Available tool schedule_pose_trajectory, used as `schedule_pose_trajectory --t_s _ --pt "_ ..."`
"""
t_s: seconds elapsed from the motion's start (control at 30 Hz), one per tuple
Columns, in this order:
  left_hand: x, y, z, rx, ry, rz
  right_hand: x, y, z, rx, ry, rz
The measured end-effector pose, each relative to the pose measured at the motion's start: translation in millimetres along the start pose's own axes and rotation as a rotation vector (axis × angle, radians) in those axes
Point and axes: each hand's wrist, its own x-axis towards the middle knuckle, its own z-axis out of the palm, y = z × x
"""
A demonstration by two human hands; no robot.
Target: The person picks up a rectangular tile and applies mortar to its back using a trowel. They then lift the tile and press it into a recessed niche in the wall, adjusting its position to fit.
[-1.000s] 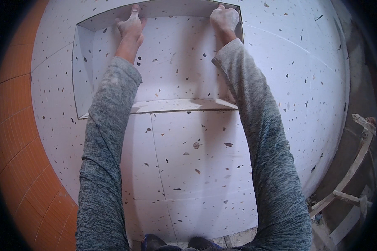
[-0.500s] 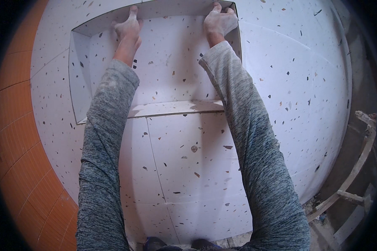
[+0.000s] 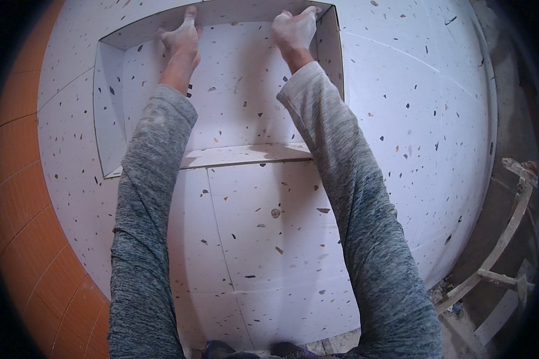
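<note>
- Left hand (image 3: 181, 37) at 11 o'clock and right hand (image 3: 294, 30) at 12 o'clock, 2 flat open palms, grasp nothing; they press the tile (image 3: 233, 11) lining the niche (image 3: 233, 96) ceiling, apparently to seat it.
- Shelf (image 3: 245, 154) below, orange wall (image 3: 18, 179) at 9 o'clock.

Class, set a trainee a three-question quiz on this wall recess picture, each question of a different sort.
1. True or false: both hands press on the top panel of the recess.
2. Which colour are the tiles at the left? A orange B green C black
3. Fill in: both sleeves are ___.

Key: 1 true: the left hand and right hand reach its upper edge. 2 A. 3 grey; see the left sleeve.
</note>
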Motion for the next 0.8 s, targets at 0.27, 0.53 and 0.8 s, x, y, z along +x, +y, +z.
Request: schedule_pose_trajectory --t_s 0.27,0.53,0.8 --pt "-7.0 -4.4 -5.6 0.457 -0.004 -0.023 34.4 24.6 -62.1 0.021 -0.454 0.014" --pt "24.2 -57.7 -17.2 2.017 0.051 1.148 -90.9 -77.3 -301.9 0.139 -0.887 0.06" --pt "-3.1 -26.4 -21.4 0.726 -0.17 0.573 -124.8 -68.3 -306.5 -0.083 -0.709 -0.126"
